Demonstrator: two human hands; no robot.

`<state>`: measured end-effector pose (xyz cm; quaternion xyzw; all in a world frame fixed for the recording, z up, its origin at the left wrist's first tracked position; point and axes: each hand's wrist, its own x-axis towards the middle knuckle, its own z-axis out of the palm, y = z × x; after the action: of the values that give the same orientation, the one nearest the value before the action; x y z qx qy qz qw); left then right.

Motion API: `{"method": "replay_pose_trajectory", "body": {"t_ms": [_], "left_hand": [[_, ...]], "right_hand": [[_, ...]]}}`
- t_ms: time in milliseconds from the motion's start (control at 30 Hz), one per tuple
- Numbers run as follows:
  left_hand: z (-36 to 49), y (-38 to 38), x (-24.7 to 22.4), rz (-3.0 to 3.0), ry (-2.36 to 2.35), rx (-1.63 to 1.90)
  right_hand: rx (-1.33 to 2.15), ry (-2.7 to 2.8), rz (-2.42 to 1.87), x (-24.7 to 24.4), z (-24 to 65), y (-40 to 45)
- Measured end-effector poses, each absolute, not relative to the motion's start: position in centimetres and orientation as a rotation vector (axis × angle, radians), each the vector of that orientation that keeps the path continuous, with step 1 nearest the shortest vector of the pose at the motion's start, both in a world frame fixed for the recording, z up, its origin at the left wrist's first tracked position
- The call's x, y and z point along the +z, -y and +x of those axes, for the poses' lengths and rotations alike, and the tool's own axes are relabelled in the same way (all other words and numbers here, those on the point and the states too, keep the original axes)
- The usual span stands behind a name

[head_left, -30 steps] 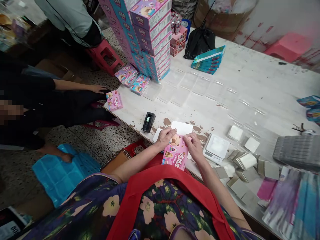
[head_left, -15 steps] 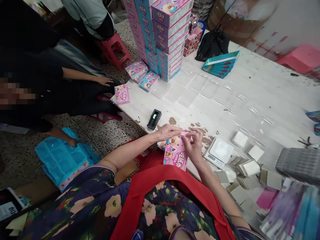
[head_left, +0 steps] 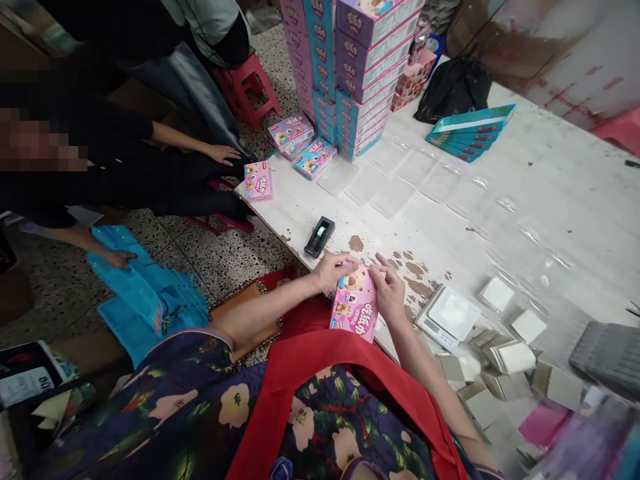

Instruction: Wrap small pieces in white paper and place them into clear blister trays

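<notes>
A pink printed box [head_left: 356,308] with a cartoon bear is held upright at the table's near edge, close to my body. My left hand [head_left: 334,272] pinches its top left corner, fingers bent round the upper edge. On the other side, my right hand [head_left: 389,288] grips the top right corner, with one finger raised off the box. A black tape dispenser [head_left: 319,237] lies on the table just beyond my left hand. To the right of my right hand sits a small white scale [head_left: 447,315].
Tall stacks of pink and blue boxes [head_left: 367,87] stand at the back. Clear plastic trays [head_left: 394,195] cover the table's middle. White blocks [head_left: 530,326] and folded cards lie at right. At left, a seated person's hand [head_left: 120,259] holds a blue bag [head_left: 150,293].
The view has shifted, so the table sits further right. Both hands stay on the box, and one right finger has lifted. The seated person's blue bag has changed shape.
</notes>
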<state>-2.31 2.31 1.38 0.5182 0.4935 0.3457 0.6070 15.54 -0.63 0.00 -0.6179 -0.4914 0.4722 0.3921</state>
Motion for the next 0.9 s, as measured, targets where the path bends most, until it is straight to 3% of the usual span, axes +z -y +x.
{"method": "replay_pose_trajectory", "body": {"t_ms": [200, 300, 367, 500, 700, 900], "left_hand": [[-4.3, -0.9, -2.4, 1.048, -1.254, 0.944], [-8.6, -3.3, -5.6, 0.945, -1.664, 0.977], [-11.2, -4.2, -8.2, 0.953, -1.881, 0.783], [-13.2, -4.4, -11.9, 0.98, -1.882, 0.562], [-12.1, -5.2, -11.4, 1.078, -1.949, 0.637], [-10.6, -4.1, -9.9, 0.555, -1.941, 0.657]], "right_hand": [[1.676, 1.044, -1.637, -1.7, 13.7, -2.5], [1.658, 1.283, -1.672, -3.8, 12.2, -6.1], [1.67, 1.562, -1.639, -5.7, 10.4, -7.7], [1.82, 1.963, -1.529, -9.6, 6.5, -7.7], [1.741, 2.318, -1.602, -12.0, 4.7, -6.7], [1.693, 2.434, -1.644, -11.5, 4.3, -7.1]]}}
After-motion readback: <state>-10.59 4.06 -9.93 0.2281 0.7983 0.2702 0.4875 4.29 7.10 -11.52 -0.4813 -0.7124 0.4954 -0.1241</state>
